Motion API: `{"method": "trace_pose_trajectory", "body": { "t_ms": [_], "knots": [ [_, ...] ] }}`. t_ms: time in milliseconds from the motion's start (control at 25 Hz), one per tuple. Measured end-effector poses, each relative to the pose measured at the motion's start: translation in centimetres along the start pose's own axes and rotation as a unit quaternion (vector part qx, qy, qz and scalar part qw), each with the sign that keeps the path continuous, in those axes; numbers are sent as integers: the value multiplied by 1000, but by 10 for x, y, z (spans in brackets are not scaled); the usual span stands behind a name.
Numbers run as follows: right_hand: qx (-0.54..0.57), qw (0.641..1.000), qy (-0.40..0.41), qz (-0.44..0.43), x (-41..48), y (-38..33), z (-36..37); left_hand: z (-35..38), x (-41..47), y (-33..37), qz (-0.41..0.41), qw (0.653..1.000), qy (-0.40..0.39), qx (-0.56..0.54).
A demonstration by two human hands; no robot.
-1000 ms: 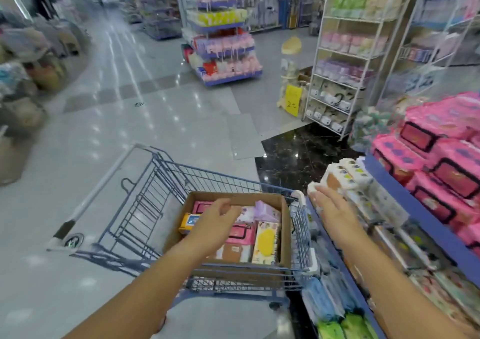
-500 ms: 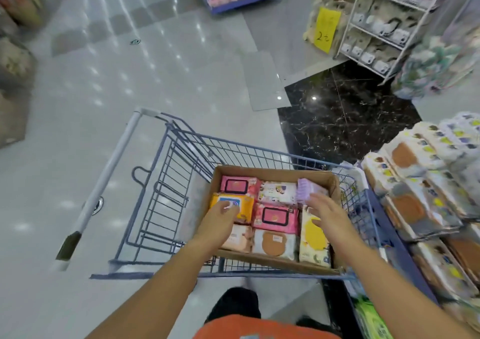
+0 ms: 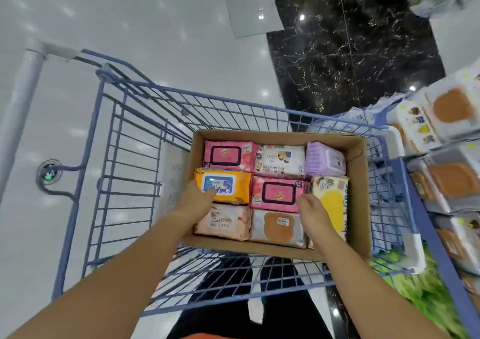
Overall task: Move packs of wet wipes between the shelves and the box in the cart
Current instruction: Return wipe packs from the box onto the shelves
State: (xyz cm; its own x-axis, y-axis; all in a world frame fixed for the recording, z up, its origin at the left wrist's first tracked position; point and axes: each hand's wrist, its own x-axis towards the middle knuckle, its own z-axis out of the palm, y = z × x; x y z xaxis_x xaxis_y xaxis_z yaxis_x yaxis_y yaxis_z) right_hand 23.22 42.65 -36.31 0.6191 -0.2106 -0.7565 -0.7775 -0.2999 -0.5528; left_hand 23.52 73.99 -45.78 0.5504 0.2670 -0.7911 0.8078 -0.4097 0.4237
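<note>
A cardboard box (image 3: pixel 359 188) sits in the blue wire cart (image 3: pixel 109 157) and holds several wet wipe packs lying flat. Along the far row lie a pink pack (image 3: pixel 228 155), a white pack (image 3: pixel 281 160) and a purple pack (image 3: pixel 324 162). My left hand (image 3: pixel 194 202) touches the near left corner of the orange pack (image 3: pixel 231 186). My right hand (image 3: pixel 311 215) hovers with fingers down at the seam between the middle pink pack (image 3: pixel 276 194) and the yellow pack (image 3: pixel 333 201). A peach pack (image 3: pixel 223 223) and a grey bear pack (image 3: pixel 278 228) lie nearest me.
Shelves with a blue edge (image 3: pixel 426 224) stand close on the right, stacked with white bear-lid packs (image 3: pixel 452 106) and green packs (image 3: pixel 428 296) lower down. The cart's grey handle (image 3: pixel 23 87) is at far left. Glossy white and black floor lies beyond.
The view has tilted down onto the box. My right hand came from the shelf into the box and shifted left toward the pink pack. My left hand stays at the orange pack.
</note>
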Motion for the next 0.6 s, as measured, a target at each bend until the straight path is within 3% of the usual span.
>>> {"method": "trace_pose_trajectory", "body": {
  "t_ms": [200, 440, 600],
  "knots": [
    [2, 999, 26, 37, 54, 20, 9, 0, -29, 41, -4, 998, 60, 24],
    [19, 989, 30, 141, 92, 21, 34, 14, -37, 51, -13, 995, 42, -88],
    [57, 985, 48, 153, 104, 26, 40, 30, -29, 50, -79, 980, 66, -172]
  ]
}}
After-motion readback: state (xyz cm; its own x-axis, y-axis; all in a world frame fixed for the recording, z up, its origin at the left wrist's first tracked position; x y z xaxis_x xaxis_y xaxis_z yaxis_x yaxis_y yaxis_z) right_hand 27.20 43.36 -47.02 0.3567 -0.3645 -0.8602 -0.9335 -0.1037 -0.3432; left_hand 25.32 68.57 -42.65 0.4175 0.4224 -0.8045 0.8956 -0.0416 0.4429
